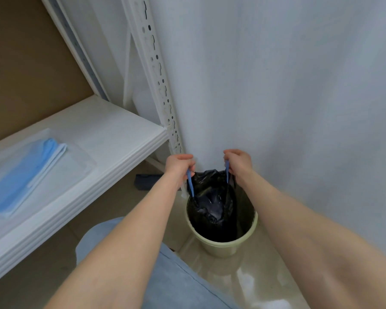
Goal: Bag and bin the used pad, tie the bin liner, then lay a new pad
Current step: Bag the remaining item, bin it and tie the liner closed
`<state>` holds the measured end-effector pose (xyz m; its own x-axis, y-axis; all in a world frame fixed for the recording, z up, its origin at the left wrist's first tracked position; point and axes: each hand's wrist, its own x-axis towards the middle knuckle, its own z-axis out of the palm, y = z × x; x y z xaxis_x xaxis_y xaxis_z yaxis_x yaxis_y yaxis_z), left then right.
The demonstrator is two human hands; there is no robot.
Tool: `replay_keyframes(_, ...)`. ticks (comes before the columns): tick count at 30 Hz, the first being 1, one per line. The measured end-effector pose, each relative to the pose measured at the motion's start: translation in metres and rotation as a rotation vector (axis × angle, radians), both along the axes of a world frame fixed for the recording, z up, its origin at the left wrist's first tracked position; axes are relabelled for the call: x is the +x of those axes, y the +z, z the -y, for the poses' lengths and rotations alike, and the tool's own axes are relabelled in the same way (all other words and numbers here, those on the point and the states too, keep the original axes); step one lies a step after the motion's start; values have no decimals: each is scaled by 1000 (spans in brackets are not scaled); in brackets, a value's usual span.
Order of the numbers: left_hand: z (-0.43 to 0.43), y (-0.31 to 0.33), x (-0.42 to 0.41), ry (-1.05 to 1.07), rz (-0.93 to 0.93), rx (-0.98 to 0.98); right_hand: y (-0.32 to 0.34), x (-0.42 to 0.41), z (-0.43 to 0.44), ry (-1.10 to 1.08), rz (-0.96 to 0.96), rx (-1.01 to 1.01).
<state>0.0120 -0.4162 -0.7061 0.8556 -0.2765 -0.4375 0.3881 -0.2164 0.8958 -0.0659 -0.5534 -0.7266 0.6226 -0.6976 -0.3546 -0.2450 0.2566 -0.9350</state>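
Pale green bin (pixel 221 245) stands on the floor (pixel 243 277), close to the white wall (pixel 299 85). The black bin liner (pixel 207 190) sits inside it, its mouth gathered and raised above the rim. The left hand (pixel 179 166) pinches the left drawstring (pixel 190 185), and the right hand (pixel 237 162) pinches the right drawstring (pixel 227 173). The hands are apart, both strings taut. Something pale shows inside the liner but cannot be identified. Folded blue pads (pixel 27 172) in clear wrap lie on the white shelf (pixel 120 139).

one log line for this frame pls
step: tie liner | left hand: grips left drawstring | right hand: grips right drawstring | liner: in bin, mouth gathered, no knot | pads: folded, on shelf
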Motion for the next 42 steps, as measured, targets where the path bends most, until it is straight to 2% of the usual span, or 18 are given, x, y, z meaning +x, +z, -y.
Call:
replay_keyframes(4,4,14,1,-73,30,46,12,11,-5,118,-41,-200)
replay_keyframes(7,8,24,2,-147,95,52,23,16,-10,206,-40,-254)
replay_keyframes(8,9,27,2,-159,125,48,26,17,-11,218,-90,-280)
replay_keyframes(11,9,28,3,-163,176,88,32,13,-8,278,-420,-509)
replay_keyframes(13,8,23,3,-133,182,134,33,6,-7,326,-575,-627)
replay_keyframes(16,7,17,3,-15,148,140,31,-4,-5,350,-673,-715)
replay_keyframes(18,5,16,4,41,92,82,32,-7,-4,395,-690,-685)
replay_keyframes(20,0,18,4,14,42,46,32,-3,-2,387,-626,-550)
replay_keyframes(23,-4,21,3,-123,47,111,37,7,-7,234,-278,-202)
replay_keyframes(25,-3,26,3,-166,92,116,43,9,-12,107,-59,-120)
replay_keyframes(28,2,30,3,-222,240,139,43,5,-16,5,79,-110)
replay_keyframes(31,7,32,-1,-326,474,338,39,2,-15,44,147,-58)
replay_keyframes(33,11,32,-1,-310,598,364,39,3,-14,69,246,36)
replay_keyframes(35,13,31,-1,-376,670,433,37,0,-14,154,192,36)
replay_keyframes(37,13,31,-1,-480,726,586,31,-3,-13,288,44,-60)
replay_keyframes(38,13,31,0,-463,736,601,30,-4,-12,306,13,-109)
replay_keyframes(42,16,33,0,-394,710,476,27,1,-10,296,16,-203)
